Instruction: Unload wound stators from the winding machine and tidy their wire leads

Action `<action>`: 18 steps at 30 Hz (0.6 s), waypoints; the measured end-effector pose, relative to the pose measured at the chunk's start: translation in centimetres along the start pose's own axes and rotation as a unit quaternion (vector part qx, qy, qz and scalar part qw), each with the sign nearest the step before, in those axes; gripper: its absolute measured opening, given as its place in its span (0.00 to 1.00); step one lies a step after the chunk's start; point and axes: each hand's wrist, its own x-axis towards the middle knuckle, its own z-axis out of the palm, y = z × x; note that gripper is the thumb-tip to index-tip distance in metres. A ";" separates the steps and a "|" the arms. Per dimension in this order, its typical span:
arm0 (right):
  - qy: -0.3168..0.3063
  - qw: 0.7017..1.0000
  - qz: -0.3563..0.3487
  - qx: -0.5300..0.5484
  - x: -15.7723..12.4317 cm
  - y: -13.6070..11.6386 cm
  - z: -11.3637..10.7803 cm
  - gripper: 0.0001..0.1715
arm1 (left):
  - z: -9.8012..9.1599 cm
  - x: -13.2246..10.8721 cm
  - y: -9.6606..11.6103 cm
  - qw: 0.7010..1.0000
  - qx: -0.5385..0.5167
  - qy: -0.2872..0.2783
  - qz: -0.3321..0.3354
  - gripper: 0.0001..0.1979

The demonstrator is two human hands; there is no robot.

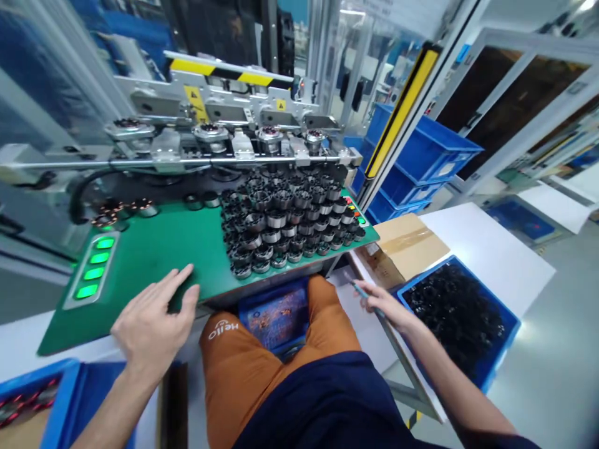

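Observation:
My left hand [156, 315] is over the front left of the green worktop [159, 249], fingers stretched out and nothing in it. Beyond the worktop's front edge on the right, my right hand [381, 304] grips a slim tool with a teal handle [359, 289]; its pale tip is too blurred to name the kind. Stacked rows of black and silver motor stator cores [276, 218] fill the worktop's right half. Several cores with copper windings [145, 207] sit at its back left, and two bare cores [211, 199] stand near the back middle.
A machine with several stator holders [270, 138] runs along the back, behind a metal rail. Lit green buttons [94, 265] are at left. On the right are a cardboard box [412, 243], a blue bin of black parts [510, 337] and stacked blue crates [435, 149]. Another blue bin [70, 380] stands front left.

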 end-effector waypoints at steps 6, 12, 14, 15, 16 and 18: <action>0.231 0.953 -0.109 -0.163 6.6 -2.7 -12.5 0.47 | 1.7 1.5 1.0 1.000 0.013 0.006 -0.018 0.34; 0.327 0.905 -0.109 -0.249 9.7 -1.2 -15.7 0.34 | 1.7 1.6 0.7 0.998 0.012 -0.038 0.048 0.41; 0.335 0.903 -0.122 -0.238 9.8 -0.9 -14.8 0.31 | 2.0 1.5 0.2 0.998 0.025 -0.024 0.051 0.42; 0.337 0.905 -0.133 -0.224 9.9 -0.8 -14.0 0.31 | 2.2 1.5 -0.2 0.998 0.034 -0.017 0.054 0.42; 0.336 0.907 -0.145 -0.207 10.1 -0.9 -13.1 0.32 | 2.4 1.4 -0.5 0.997 0.039 -0.012 0.059 0.42; 0.318 0.924 -0.157 -0.142 11.0 -1.0 -10.6 0.35 | 2.8 1.2 -1.3 0.996 0.049 -0.010 0.070 0.42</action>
